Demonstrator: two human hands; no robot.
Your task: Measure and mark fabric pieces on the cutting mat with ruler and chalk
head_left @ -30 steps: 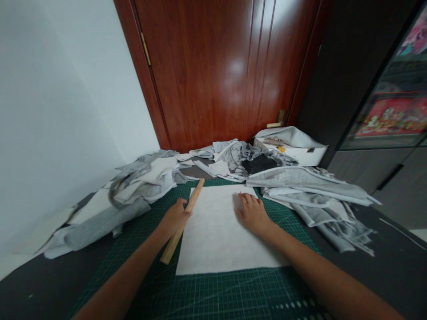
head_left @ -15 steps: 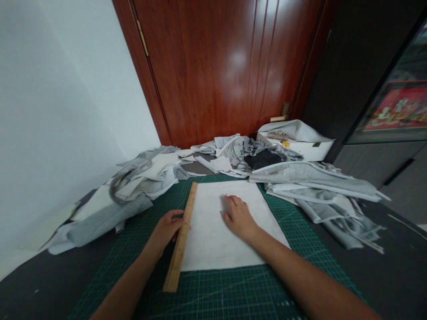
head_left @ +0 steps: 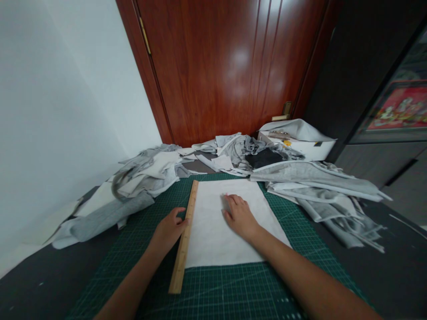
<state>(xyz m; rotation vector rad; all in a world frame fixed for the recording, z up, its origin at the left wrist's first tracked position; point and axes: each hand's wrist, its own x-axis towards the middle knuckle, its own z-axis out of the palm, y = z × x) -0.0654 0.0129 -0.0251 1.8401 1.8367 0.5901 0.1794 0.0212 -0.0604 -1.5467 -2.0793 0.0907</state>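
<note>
A white rectangular fabric piece [head_left: 230,231] lies flat on a green cutting mat [head_left: 233,293]. A wooden ruler [head_left: 184,235] lies along the fabric's left edge. My left hand [head_left: 168,229] rests against the ruler's left side, with the thumb and fingers pressed to it. My right hand [head_left: 238,215] lies flat on the fabric, fingers stretched out toward the far edge.
Heaps of grey and white fabric scraps [head_left: 143,178] lie to the left and behind the mat, more grey cloth [head_left: 320,186] to the right. A white box [head_left: 307,149] stands by the brown door [head_left: 230,66]. A white wall is on the left, dark cabinets on the right.
The ruler went from slanted and lifted in my left hand to lying flat along the fabric's left edge. My right hand slid a little left on the fabric.
</note>
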